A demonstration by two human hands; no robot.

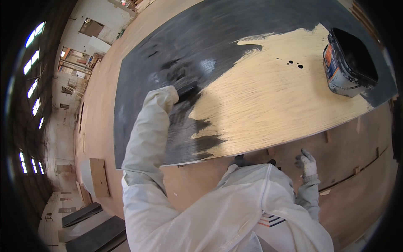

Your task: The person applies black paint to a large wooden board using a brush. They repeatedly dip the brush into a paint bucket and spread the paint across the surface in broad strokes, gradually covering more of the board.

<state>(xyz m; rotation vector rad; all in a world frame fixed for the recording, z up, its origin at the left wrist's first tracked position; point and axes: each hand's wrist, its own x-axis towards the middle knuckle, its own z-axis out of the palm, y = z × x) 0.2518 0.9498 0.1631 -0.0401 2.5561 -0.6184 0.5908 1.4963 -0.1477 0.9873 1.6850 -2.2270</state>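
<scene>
Dark tool (187, 92) on the partly blackened panel (252, 113), near the edge of the pale wood.
Left arm reaches forward over the panel, elbow slightly bent; I read the left hand (170, 95) as closed on the tool, which juts out right of the glove, though single fingers I cannot make out. Right hand (308, 164) hangs low beyond the panel's near edge, fingers loosely bent, slightly apart. Bucket (335, 74) stands on the panel's right side.

Left arm (145, 140)'s stretched way out front, that hand (168, 95) closed in a grip; right hand (308, 164) just hangs low, fingers (306, 154) loosely bent.
</scene>
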